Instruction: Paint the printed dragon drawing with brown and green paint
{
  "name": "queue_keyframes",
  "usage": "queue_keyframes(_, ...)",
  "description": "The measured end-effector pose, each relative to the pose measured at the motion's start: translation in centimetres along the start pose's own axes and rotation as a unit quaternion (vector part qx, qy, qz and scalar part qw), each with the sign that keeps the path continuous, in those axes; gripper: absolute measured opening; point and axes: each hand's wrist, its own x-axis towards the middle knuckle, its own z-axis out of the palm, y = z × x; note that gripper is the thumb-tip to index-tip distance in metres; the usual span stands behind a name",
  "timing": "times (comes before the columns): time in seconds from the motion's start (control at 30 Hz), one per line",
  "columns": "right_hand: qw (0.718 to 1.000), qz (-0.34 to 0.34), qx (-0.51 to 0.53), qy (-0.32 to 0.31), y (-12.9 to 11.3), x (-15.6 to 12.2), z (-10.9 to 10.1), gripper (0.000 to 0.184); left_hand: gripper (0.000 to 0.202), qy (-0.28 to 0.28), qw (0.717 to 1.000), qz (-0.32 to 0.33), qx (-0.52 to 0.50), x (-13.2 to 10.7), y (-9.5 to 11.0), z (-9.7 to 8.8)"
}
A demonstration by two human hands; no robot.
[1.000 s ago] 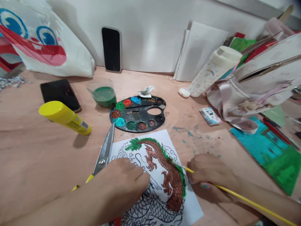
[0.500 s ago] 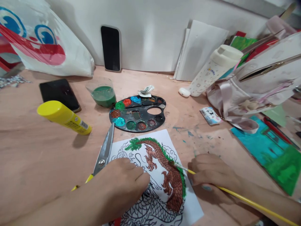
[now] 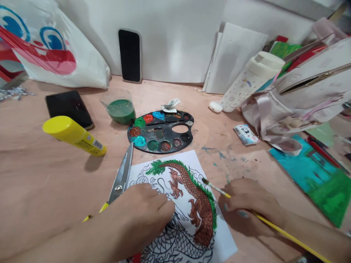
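Note:
A paintbrush (image 3: 274,226) with a yellow handle is gripped in my right hand (image 3: 249,199). Its dark bristles hover at the right side of the dragon drawing (image 3: 201,208), by the green-painted edge of the back. Part of the dragon's body is painted brown; the lower left is bare black line work. My left hand (image 3: 153,208) lies closed on the paper's left part, its fingers curled under, so whatever they hold is hidden. Scissors (image 3: 120,182) with yellow handles lie partly under my left wrist. Beyond the paper is a black paint palette (image 3: 145,131) with several colours.
A cup of green water (image 3: 120,111) stands left of the palette. A yellow glue bottle (image 3: 74,135) and a dark phone (image 3: 70,107) are farther left; another phone (image 3: 129,54) leans on the wall. A white tumbler (image 3: 252,80), a bag (image 3: 309,84) and a painted picture (image 3: 315,182) occupy the right.
The brush tip has lifted and moved slightly up from the dragon's green edge, with my right hand tilting. My left hand has stayed in place.

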Motion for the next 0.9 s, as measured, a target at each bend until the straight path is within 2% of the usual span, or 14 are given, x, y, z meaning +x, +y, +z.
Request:
queue_keyframes(0.13,0.995,0.05,0.056,0.06,0.1,-1.0,-0.1,0.015,0.02,0.004,1.0,-0.002,-0.004,0.0,0.1,0.0)
queue_keyframes(0.2,0.994,0.055,0.083,0.055,0.2,-1.4,-0.1,0.016,0.02,0.003,1.0,-0.004,-0.001,-0.1,0.1,0.0)
queue_keyframes(0.3,0.994,0.045,0.082,0.047,0.2,-1.1,0.0,0.008,0.019,-0.003,1.0,0.002,-0.001,0.0,0.0,0.0)
queue_keyframes(0.43,1.0,0.004,0.018,0.012,-0.1,0.0,-0.4,0.028,0.02,-0.019,1.0,0.001,0.001,0.1,0.1,-0.2)
queue_keyframes(0.57,0.999,-0.002,-0.032,0.011,-0.3,0.6,-0.8,0.033,0.019,-0.036,0.999,-0.004,0.004,0.0,0.1,-0.5)
queue_keyframes(0.73,1.0,0.021,0.0,-0.006,-0.3,0.6,-0.4,0.034,0.018,-0.046,0.999,0.001,0.003,-0.2,0.0,-0.2)
queue_keyframes(0.9,0.999,0.02,0.034,0.027,0.1,0.1,0.1,0.032,0.018,-0.049,0.999,0.0,0.013,-0.1,0.1,-0.1)
